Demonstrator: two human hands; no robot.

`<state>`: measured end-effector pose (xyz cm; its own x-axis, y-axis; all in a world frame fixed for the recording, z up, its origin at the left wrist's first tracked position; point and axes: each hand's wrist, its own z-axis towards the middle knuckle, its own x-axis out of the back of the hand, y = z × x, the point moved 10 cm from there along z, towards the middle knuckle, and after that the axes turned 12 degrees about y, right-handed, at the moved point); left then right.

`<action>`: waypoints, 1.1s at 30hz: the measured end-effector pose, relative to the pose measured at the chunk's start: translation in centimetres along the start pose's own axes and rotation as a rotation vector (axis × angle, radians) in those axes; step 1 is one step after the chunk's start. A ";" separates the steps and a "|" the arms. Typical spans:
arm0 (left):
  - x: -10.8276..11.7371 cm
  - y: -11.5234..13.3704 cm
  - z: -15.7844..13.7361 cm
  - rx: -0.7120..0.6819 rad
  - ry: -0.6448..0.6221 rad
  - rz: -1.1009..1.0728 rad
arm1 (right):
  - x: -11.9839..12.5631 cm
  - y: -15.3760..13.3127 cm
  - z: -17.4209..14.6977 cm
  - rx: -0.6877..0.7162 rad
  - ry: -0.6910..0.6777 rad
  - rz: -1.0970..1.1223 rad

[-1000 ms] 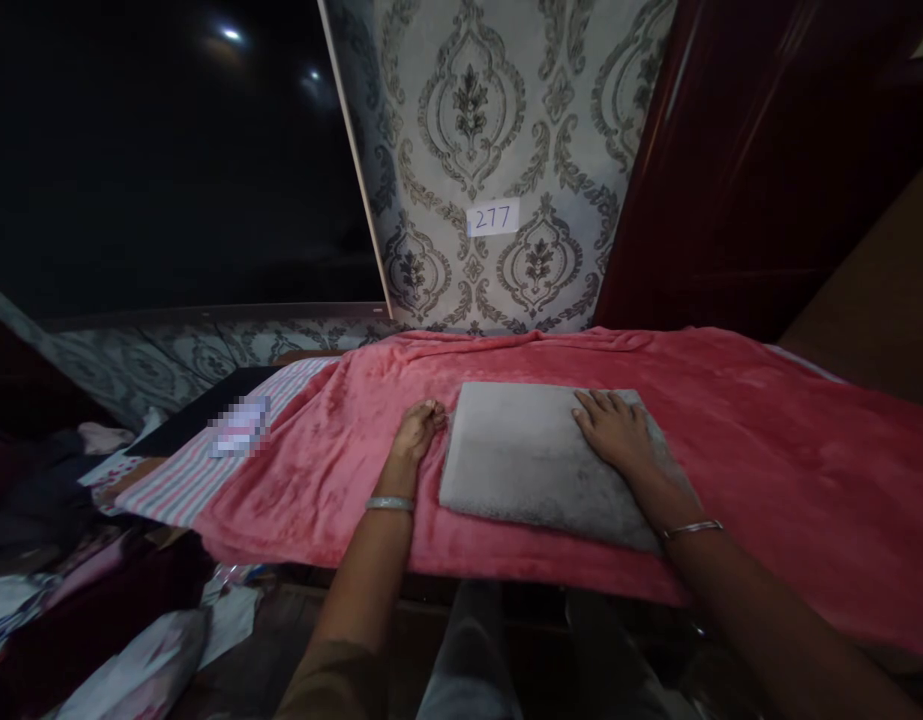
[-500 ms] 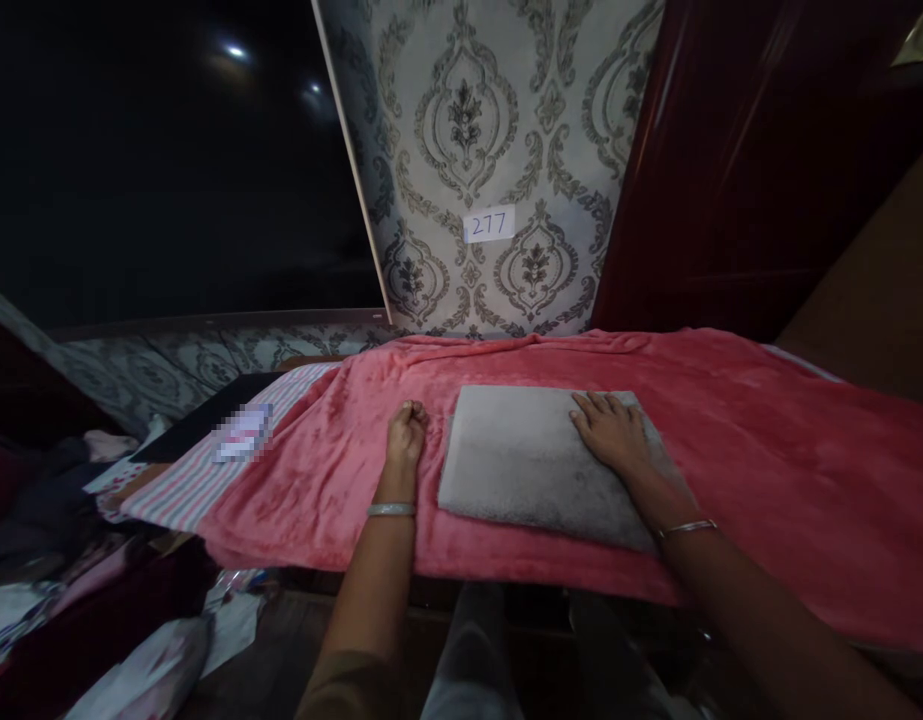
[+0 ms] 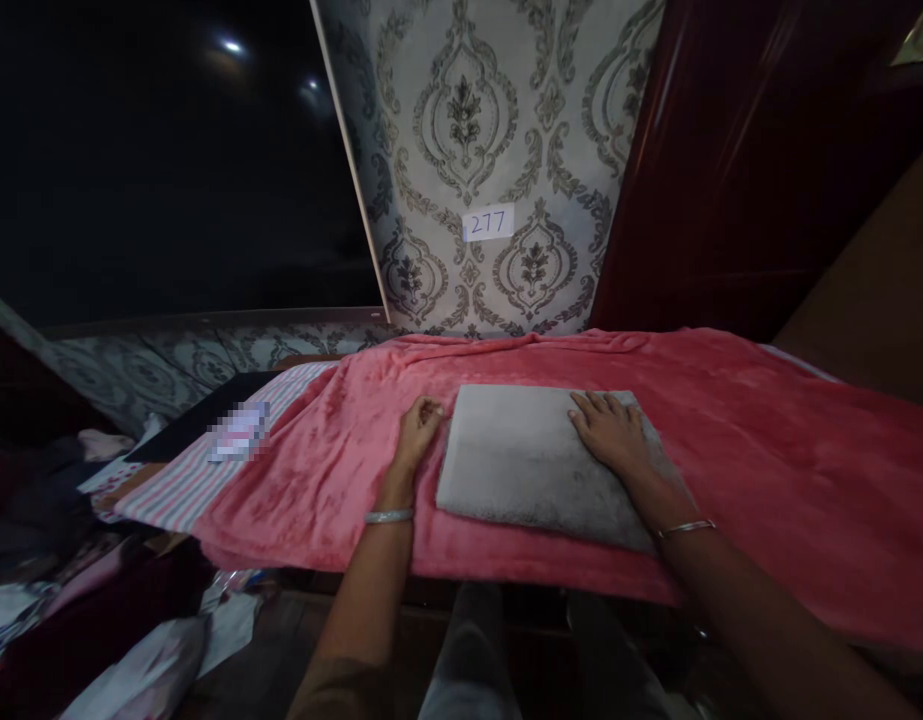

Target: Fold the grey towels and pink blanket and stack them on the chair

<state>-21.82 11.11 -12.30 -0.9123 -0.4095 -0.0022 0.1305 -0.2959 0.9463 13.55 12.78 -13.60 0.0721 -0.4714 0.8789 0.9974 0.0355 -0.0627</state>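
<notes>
Wallpaper [image 3: 465, 120] with a grey ornamental pattern covers the wall behind everything. One pink blanket [image 3: 791, 480] spreads below it, its far edge near the wall. One black screen [image 3: 168, 170] stands at the far left. One striped cloth [image 3: 176, 480] shows beyond the blanket's left edge. One folded grey cloth [image 3: 506, 450] lies flat on the blanket around its middle, closer to the near edge than to the far one.

Two hands are at work. The right hand [image 3: 611, 432] rests flat on the grey cloth by its far right corner, fingers spread, grasping nothing. The left hand [image 3: 418, 430] is just beside the grey cloth's left edge, over the blanket, fingers curled in; whether they pinch anything I cannot tell.

One small blurred item [image 3: 238, 432] lies on the striped cloth. One paper label [image 3: 489, 222] on the wall reads 277. Two bracelets [image 3: 389, 516] circle the wrists, one on each.
</notes>
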 end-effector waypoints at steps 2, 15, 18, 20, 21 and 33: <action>-0.4 0.1 -0.1 -0.043 -0.038 0.110 | -0.1 0.0 0.0 0.002 0.003 0.003; -0.5 -0.4 0.0 -0.063 -0.075 0.209 | 0.2 0.0 0.0 -0.010 -0.037 0.000; -0.2 -0.9 0.1 -0.018 0.002 0.166 | 0.3 -0.1 -0.1 -0.004 -0.019 0.002; 0.4 -1.4 0.3 0.021 0.077 0.120 | 0.4 -0.2 -0.1 0.000 -0.015 0.000; 0.9 -1.6 0.4 0.042 0.125 0.090 | 0.4 -0.2 -0.1 -0.002 -0.018 -0.002; 5.6 -0.4 -0.2 0.272 0.458 -0.481 | 0.5 -0.2 -0.1 -0.030 -0.050 0.007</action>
<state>-26.91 8.78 -12.77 -0.5816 -0.6267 -0.5186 -0.4015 -0.3333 0.8531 13.41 12.45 -13.19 0.0793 -0.4264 0.9010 0.9966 0.0121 -0.0819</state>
